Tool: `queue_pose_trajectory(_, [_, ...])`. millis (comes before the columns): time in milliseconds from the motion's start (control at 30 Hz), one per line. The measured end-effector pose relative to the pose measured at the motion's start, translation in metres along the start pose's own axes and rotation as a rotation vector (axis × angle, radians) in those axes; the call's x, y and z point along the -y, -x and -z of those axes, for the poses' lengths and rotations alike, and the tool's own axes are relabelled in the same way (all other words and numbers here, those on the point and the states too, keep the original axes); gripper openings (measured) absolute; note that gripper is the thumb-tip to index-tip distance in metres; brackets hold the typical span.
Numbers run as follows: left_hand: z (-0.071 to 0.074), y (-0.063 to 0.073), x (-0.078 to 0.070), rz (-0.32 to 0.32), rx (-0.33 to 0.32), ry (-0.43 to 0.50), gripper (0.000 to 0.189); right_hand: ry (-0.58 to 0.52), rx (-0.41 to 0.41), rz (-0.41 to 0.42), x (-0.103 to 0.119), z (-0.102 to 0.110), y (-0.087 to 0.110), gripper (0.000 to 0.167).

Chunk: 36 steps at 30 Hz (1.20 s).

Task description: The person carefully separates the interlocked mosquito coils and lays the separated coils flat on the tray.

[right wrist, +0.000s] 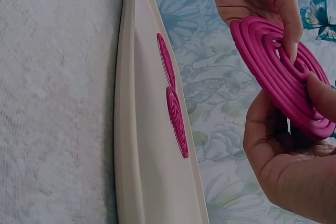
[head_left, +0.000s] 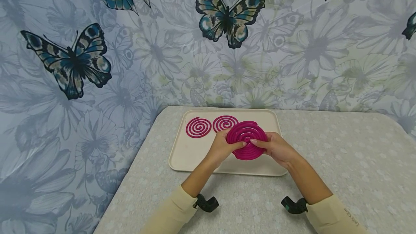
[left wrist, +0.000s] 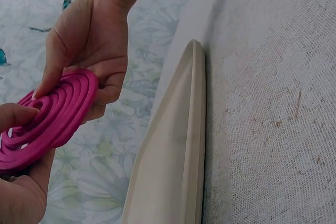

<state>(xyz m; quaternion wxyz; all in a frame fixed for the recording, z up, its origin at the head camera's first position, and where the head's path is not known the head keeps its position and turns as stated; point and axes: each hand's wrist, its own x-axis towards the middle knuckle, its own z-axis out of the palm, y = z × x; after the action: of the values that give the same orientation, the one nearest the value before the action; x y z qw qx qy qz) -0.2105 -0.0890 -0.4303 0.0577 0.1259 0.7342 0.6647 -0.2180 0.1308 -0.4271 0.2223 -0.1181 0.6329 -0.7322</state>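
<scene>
Both hands hold a magenta mosquito coil (head_left: 247,125) above the tray, its spiral rings lying close together. My left hand (head_left: 221,148) grips the left side, thumb pressing near the centre and fingers behind. On the opposite side my right hand (head_left: 278,148) pinches it the same way, its thumb tip close to the other thumb. In the right wrist view, the held coil (right wrist: 262,61) is tilted, with the right hand's fingers curled beneath it. Two looser magenta coils, one at left (head_left: 198,128) and one beside it (head_left: 224,119), lie flat on the tray.
A cream tray (head_left: 191,158) with a raised rim rests on a pale patterned tablecloth (head_left: 341,161). Behind the table stands a butterfly-and-flower wall covering (head_left: 286,71). Black wrist devices (head_left: 208,204) sit at both cuffs.
</scene>
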Motion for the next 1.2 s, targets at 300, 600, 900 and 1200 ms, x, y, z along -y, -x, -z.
queue_pose_trajectory(300, [0.015, -0.006, 0.002, 0.067, 0.198, 0.216, 0.045, -0.11, 0.023, 0.007, 0.001, 0.004, 0.001, 0.017])
queue_pose_trajectory(600, [0.022, -0.011, 0.007, 0.082, 0.257, 0.458, 0.031, -0.196, 0.083, 0.017, 0.001, 0.008, 0.002, 0.015])
queue_pose_trajectory(900, [0.02, -0.013, 0.006, 0.072, 0.188, 0.401, 0.039, -0.224, 0.096, 0.028, 0.0, 0.01, 0.002, 0.015])
queue_pose_trajectory(1200, [0.022, -0.014, 0.009, 0.006, 0.148, 0.352, 0.043, -0.042, -0.171, 0.095, -0.006, 0.012, -0.002, 0.032])
